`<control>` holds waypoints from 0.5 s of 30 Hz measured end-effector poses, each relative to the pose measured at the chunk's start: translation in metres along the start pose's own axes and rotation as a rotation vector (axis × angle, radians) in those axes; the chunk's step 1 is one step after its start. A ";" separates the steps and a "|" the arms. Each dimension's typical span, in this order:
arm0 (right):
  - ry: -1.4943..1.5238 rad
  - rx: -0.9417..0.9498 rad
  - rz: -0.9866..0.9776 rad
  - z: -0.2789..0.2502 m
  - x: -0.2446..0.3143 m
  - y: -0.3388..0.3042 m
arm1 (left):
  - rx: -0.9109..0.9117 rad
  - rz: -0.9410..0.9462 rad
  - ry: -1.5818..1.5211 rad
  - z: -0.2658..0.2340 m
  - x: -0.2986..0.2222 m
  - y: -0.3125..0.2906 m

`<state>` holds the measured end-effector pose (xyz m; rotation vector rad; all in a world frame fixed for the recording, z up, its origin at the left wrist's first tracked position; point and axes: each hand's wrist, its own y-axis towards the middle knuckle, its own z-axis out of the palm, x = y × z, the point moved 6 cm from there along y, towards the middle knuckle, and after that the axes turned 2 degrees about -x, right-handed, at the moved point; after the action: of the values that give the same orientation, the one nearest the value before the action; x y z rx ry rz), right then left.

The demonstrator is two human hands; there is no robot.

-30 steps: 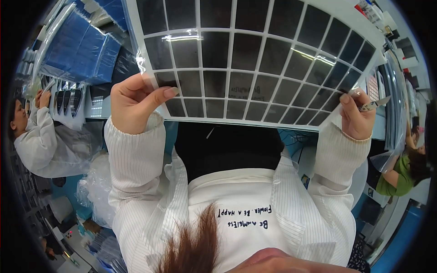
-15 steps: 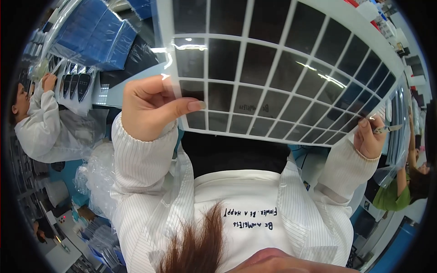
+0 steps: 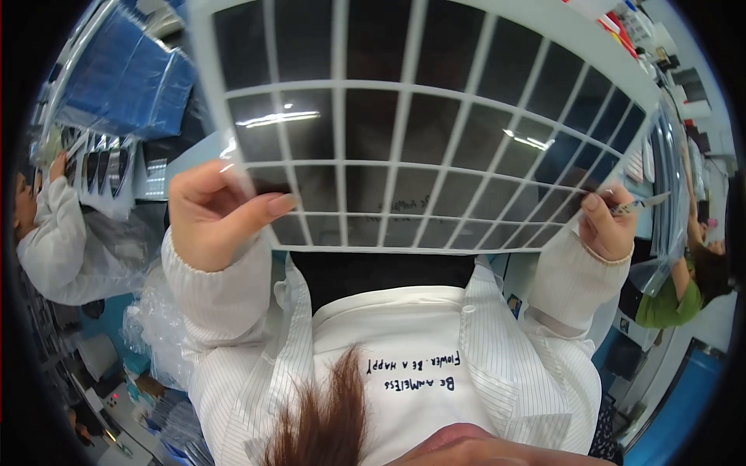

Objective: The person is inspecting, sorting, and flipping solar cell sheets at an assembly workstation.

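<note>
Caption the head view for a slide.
Left hand and right hand hold a dark-panelled sheet, a pointed tool also in the right.

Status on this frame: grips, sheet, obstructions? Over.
Left grip pinching gridded sheet by left edge. Right grip on right edge, small bladed tool also held. Sheet partly out of frame; no obstruction visible.

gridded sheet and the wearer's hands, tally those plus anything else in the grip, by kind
Hands: 2, left hand and right hand
Gridded sheet, dark panels with pale lines: 1
Slim metal-tipped tool, at the right hand: 1
Total: 4
</note>
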<state>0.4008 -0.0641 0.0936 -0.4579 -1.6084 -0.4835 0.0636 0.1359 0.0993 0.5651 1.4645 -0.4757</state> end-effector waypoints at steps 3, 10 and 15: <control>-0.027 0.034 -0.028 0.003 0.005 -0.003 | -0.020 -0.001 0.001 -0.002 0.002 0.002; -0.066 0.062 -0.055 0.013 0.010 -0.001 | -0.100 -0.032 0.076 -0.017 0.014 -0.004; -0.064 0.050 -0.101 0.016 0.014 -0.002 | -0.108 -0.039 0.082 -0.018 0.013 -0.005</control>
<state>0.3852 -0.0569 0.1063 -0.3588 -1.7073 -0.5084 0.0474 0.1440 0.0858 0.4756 1.5719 -0.4050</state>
